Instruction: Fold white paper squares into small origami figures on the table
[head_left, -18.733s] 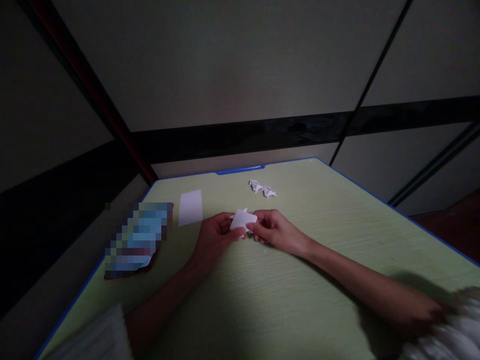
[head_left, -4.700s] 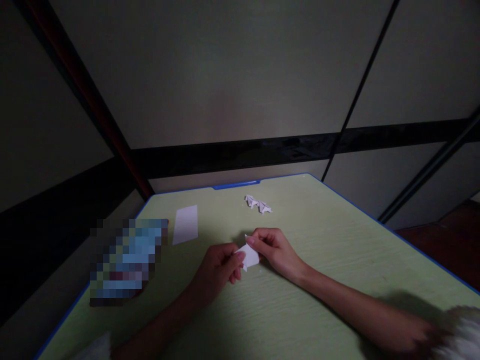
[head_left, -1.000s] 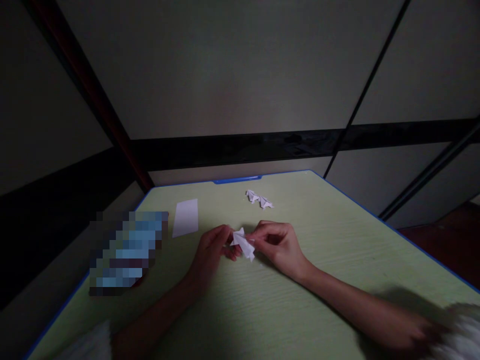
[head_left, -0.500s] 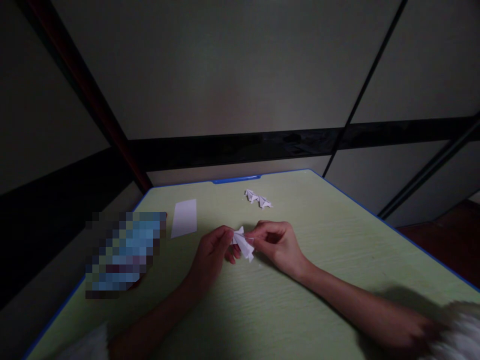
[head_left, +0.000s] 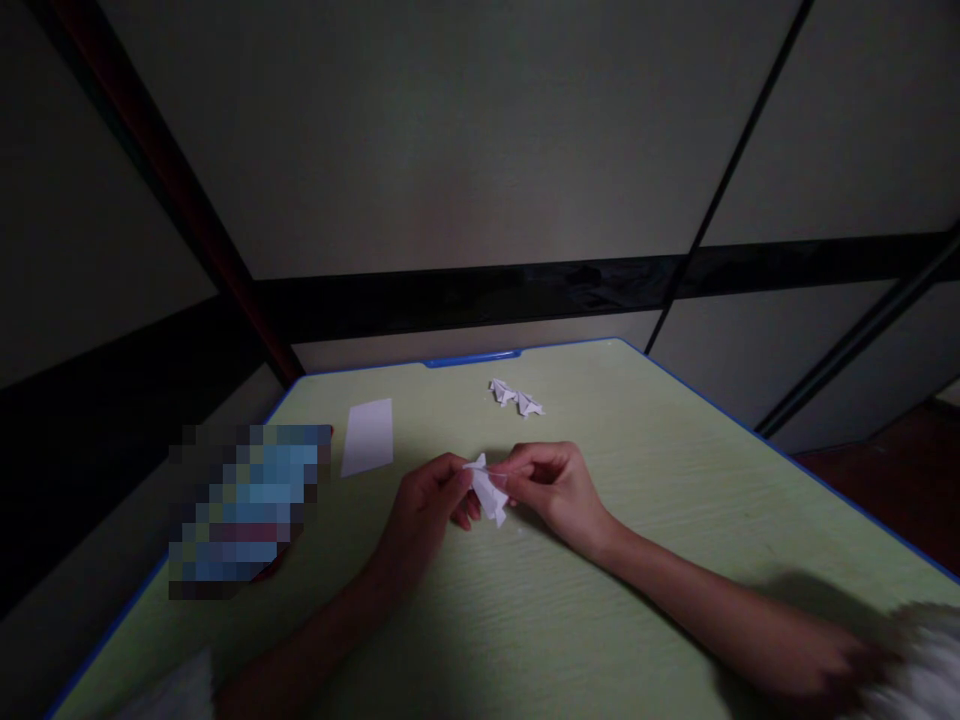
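A small folded white paper figure is held between both hands, above the middle of the table. My left hand pinches its left side, thumb on top and the other fingers curled beneath. From the right, my right hand grips the figure's upper right edge between thumb and index finger. Farther back, two folded white paper pieces lie close together on the table. A flat white sheet of paper lies to the left of the hands.
The light green table has a blue rim and a blue strip at its far edge. A pixelated blue object lies at the left edge. Pale panels with a dark band stand behind the table.
The held paper has tilted a little, and my left thumb has shifted slightly down along it. Both hands still grip the figure.
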